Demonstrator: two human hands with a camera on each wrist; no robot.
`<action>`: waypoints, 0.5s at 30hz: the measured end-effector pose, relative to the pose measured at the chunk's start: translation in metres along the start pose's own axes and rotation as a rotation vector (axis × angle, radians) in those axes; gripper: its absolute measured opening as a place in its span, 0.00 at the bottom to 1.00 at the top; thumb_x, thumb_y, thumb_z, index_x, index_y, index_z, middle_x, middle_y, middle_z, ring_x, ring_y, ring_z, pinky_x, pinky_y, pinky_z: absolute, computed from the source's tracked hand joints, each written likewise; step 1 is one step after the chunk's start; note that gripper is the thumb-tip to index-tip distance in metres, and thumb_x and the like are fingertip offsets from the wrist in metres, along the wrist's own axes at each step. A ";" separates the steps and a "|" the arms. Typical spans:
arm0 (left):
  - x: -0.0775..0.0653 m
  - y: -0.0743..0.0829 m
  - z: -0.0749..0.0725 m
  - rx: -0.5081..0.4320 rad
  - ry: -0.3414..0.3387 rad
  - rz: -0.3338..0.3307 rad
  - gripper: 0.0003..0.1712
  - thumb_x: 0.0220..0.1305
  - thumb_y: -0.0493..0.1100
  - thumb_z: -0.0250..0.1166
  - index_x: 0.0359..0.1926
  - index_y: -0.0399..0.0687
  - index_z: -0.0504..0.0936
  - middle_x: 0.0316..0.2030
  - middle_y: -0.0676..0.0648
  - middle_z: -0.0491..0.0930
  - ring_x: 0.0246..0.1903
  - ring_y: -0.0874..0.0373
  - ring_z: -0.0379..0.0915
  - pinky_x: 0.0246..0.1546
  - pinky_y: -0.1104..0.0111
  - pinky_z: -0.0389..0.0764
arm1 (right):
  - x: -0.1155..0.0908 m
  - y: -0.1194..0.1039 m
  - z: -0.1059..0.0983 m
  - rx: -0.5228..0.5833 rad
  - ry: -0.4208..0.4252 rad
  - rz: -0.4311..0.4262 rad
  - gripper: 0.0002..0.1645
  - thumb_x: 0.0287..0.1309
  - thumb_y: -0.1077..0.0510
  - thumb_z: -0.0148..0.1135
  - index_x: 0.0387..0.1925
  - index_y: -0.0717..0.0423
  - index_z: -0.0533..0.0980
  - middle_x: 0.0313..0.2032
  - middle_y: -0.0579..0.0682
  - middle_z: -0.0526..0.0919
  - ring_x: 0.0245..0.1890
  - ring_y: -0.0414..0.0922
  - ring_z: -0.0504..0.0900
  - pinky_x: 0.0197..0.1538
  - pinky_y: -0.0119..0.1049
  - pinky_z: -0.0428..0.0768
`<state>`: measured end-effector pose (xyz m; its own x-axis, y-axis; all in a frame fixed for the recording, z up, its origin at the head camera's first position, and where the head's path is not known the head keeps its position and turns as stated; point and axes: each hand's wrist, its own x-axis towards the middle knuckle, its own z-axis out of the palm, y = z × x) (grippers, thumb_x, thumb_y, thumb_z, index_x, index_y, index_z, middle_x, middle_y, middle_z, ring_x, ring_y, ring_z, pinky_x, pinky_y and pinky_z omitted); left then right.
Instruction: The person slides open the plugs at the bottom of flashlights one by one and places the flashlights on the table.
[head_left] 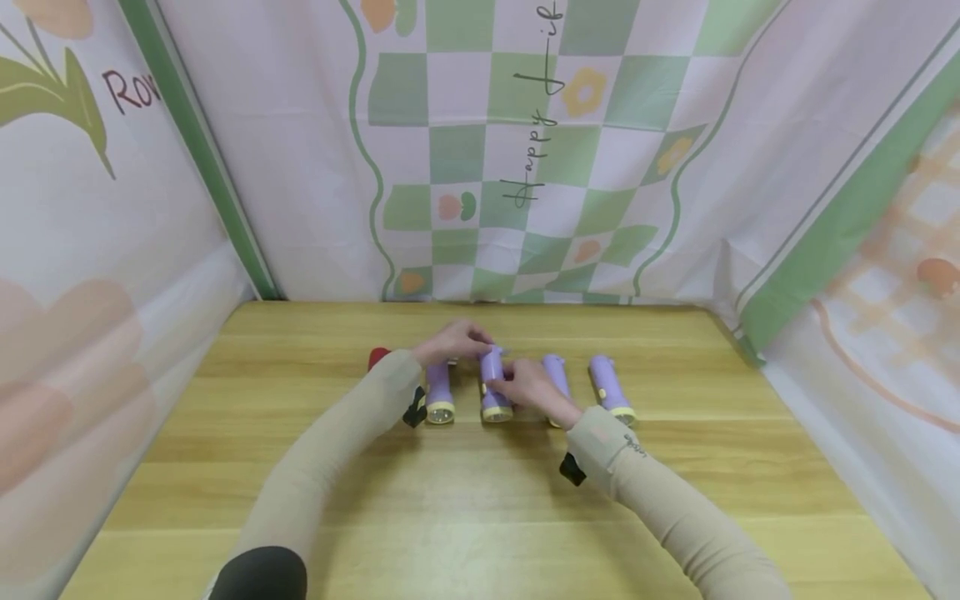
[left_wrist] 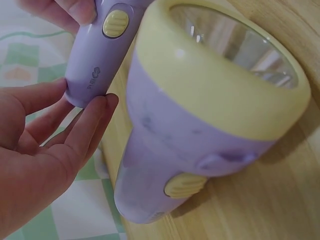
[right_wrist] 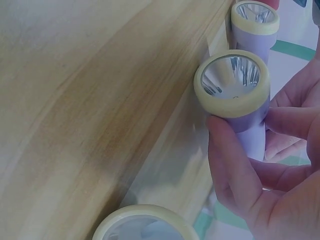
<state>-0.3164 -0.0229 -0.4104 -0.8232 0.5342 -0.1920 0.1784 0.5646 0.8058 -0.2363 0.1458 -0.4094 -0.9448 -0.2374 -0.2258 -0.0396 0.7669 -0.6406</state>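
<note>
A purple flashlight (head_left: 492,365) with a pale yellow head ring is between both hands, lens end toward the near side. My left hand (head_left: 456,340) pinches its tail end between thumb and fingers, as the left wrist view shows beside the yellow switch (left_wrist: 115,24). Around the body just behind the lens ring (right_wrist: 232,106), thumb and fingers of my right hand (head_left: 534,387) hold the same flashlight. Another purple flashlight (head_left: 439,390) lies just left of it, under my left wrist, and looms large in the left wrist view.
To the right lie two more flashlights, one (head_left: 555,372) partly hidden by my right hand and one (head_left: 609,387) farther out. A red object (head_left: 378,357) shows behind my left cuff. Printed curtains (head_left: 315,208) enclose the wooden table (head_left: 450,517) at the back and sides.
</note>
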 end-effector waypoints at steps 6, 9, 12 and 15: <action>0.005 -0.002 0.001 0.012 -0.005 -0.024 0.17 0.67 0.42 0.62 0.53 0.39 0.82 0.51 0.39 0.85 0.49 0.50 0.81 0.50 0.68 0.81 | 0.002 0.002 0.002 -0.012 0.022 0.029 0.16 0.65 0.56 0.62 0.45 0.67 0.81 0.38 0.62 0.87 0.29 0.46 0.85 0.30 0.35 0.87; 0.007 -0.003 0.001 0.024 -0.006 -0.019 0.17 0.67 0.42 0.62 0.53 0.38 0.82 0.51 0.39 0.85 0.48 0.50 0.81 0.48 0.69 0.81 | 0.002 0.002 0.003 -0.027 0.030 0.025 0.15 0.63 0.57 0.62 0.45 0.66 0.81 0.39 0.62 0.87 0.29 0.46 0.85 0.30 0.35 0.86; 0.010 -0.005 0.002 0.037 -0.006 -0.014 0.16 0.67 0.41 0.62 0.52 0.37 0.82 0.50 0.38 0.85 0.46 0.50 0.82 0.48 0.67 0.83 | 0.002 0.001 0.002 -0.036 0.030 0.005 0.14 0.63 0.58 0.62 0.44 0.65 0.82 0.38 0.62 0.87 0.28 0.45 0.85 0.29 0.34 0.86; 0.011 -0.006 0.002 0.027 -0.006 -0.019 0.16 0.67 0.40 0.62 0.52 0.36 0.82 0.50 0.38 0.85 0.45 0.50 0.83 0.50 0.64 0.84 | 0.002 0.002 0.001 -0.039 0.029 -0.006 0.15 0.63 0.58 0.62 0.44 0.65 0.82 0.38 0.62 0.87 0.27 0.44 0.84 0.29 0.34 0.86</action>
<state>-0.3251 -0.0186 -0.4183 -0.8236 0.5268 -0.2102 0.1777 0.5916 0.7864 -0.2377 0.1461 -0.4119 -0.9535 -0.2252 -0.2002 -0.0576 0.7884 -0.6125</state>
